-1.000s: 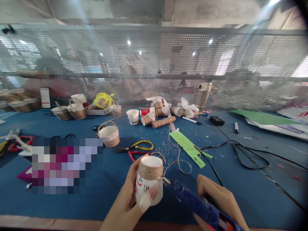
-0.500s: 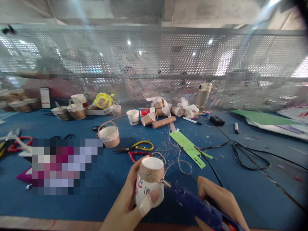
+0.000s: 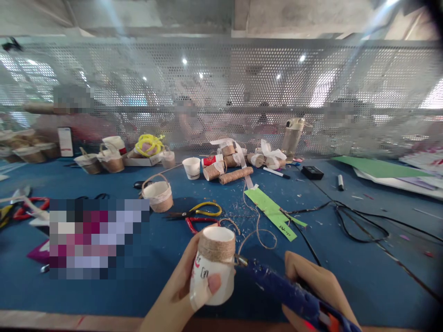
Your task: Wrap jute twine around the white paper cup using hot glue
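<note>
Left hand (image 3: 182, 288) gripped the paper cup (image 3: 225, 279) (twine (image 3: 216, 251) banded its upper part) above the blue surface (image 3: 114, 295) | right hand (image 3: 316, 281) gripped the glue gun (image 3: 277, 288), nozzle (image 3: 241, 260) near the twine | scissors (image 3: 189, 214) lay just beyond

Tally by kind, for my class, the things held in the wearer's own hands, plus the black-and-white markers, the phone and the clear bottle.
Cup in the left hand: 1
Glue gun in the right hand: 1
Markers: 2
Phone: 1
Bottle: 1
Total: 6
</note>
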Action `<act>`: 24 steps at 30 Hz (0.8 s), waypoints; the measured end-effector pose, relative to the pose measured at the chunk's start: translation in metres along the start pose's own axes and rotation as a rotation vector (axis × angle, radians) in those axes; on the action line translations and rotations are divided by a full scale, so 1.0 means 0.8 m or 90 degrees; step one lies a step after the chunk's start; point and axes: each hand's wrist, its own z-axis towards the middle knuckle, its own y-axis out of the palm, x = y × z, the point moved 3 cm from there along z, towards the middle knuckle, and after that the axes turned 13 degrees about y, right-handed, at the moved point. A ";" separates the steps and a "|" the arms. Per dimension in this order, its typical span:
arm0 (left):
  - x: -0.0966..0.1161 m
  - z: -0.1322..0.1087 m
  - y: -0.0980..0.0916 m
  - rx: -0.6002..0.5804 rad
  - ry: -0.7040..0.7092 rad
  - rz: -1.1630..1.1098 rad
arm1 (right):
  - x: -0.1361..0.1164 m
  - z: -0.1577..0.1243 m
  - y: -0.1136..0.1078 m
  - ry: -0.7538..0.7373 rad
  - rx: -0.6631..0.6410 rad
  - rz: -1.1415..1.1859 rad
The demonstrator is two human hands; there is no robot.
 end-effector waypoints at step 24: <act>0.009 0.002 0.016 -0.046 0.031 -0.098 | -0.055 0.013 0.048 0.157 0.149 0.300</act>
